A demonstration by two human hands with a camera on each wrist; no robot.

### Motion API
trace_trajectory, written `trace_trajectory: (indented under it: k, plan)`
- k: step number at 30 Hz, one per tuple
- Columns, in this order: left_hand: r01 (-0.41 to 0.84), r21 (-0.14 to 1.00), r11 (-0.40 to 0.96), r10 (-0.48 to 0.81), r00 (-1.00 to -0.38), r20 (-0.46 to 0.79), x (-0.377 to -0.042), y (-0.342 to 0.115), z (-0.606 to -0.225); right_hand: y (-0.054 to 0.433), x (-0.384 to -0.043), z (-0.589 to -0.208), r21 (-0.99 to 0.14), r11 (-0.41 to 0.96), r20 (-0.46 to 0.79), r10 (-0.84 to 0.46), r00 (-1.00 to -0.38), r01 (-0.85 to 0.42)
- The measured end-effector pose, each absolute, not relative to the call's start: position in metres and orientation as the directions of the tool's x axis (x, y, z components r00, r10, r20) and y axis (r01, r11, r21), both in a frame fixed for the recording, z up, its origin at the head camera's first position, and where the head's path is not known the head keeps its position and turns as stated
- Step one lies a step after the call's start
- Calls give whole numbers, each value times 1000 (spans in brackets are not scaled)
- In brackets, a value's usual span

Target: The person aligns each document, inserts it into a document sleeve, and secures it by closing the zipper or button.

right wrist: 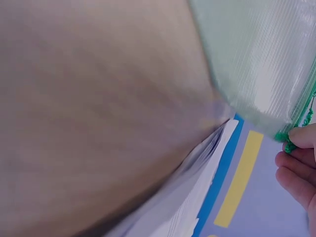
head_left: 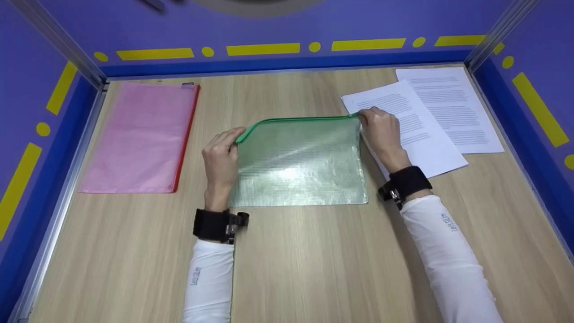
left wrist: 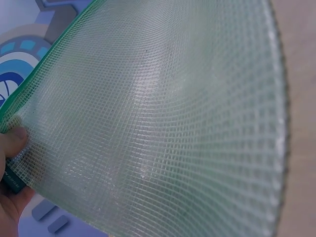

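Note:
A translucent green mesh zipper pouch spans the space between both hands, its green zipper edge along the top. My left hand pinches the pouch's upper left corner; in the left wrist view the thumb presses on the mesh near a small dark green tab. At the upper right corner my right hand pinches the zipper end, where a green cord shows between thumb and fingers in the right wrist view. The zipper line bends down towards the left hand.
A pink zipper pouch with a red edge lies on the left of the wooden table. Two overlapping stacks of printed paper, the nearer and the farther, lie at the right, partly behind the right hand. Purple panels enclose the back and sides.

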State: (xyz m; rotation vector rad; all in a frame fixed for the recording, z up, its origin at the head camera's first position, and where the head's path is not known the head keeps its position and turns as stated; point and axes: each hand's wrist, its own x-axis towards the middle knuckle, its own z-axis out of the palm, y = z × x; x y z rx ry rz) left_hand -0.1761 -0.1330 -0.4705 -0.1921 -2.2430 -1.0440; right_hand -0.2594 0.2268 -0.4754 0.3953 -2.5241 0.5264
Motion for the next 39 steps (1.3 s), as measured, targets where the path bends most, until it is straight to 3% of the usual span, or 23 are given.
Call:
trace_trajectory:
  k: [39]
  plan:
    - [381, 636, 671, -153, -768, 622, -177, -133, -471, 263, -265, -483, -336, 908, 469, -68, -881, -249]
